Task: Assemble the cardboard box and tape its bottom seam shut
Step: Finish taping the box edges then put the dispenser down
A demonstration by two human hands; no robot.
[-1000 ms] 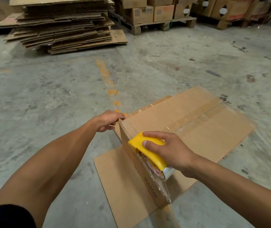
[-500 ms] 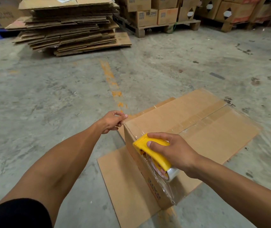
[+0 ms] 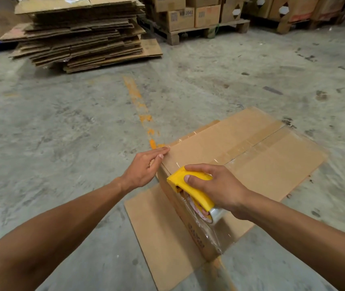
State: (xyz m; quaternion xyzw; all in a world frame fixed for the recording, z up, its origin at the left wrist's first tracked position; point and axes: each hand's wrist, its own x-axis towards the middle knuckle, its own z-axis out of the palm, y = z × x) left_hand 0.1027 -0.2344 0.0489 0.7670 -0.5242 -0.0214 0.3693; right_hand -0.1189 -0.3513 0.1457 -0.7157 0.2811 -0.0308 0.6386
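A brown cardboard box (image 3: 251, 156) stands upside down on the concrete floor, its flaps closed on top with clear tape running along the centre seam. My right hand (image 3: 215, 185) grips a yellow tape dispenser (image 3: 192, 190) at the box's near edge, and clear tape runs from it down the near side wall. My left hand (image 3: 146, 166) lies flat with fingers straight, pressing on the box's left top edge near the corner. A lower flap (image 3: 163, 232) is spread flat on the floor in front.
A tall stack of flattened cardboard (image 3: 79, 34) lies at the back left. Wooden pallets with printed cartons (image 3: 190, 15) stand at the back. A worn orange line (image 3: 140, 110) runs along the floor towards the box.
My left hand has opened from a curled grip at the box's left corner to a flat palm pressing along the edge. The right hand and dispenser stay at the near edge.
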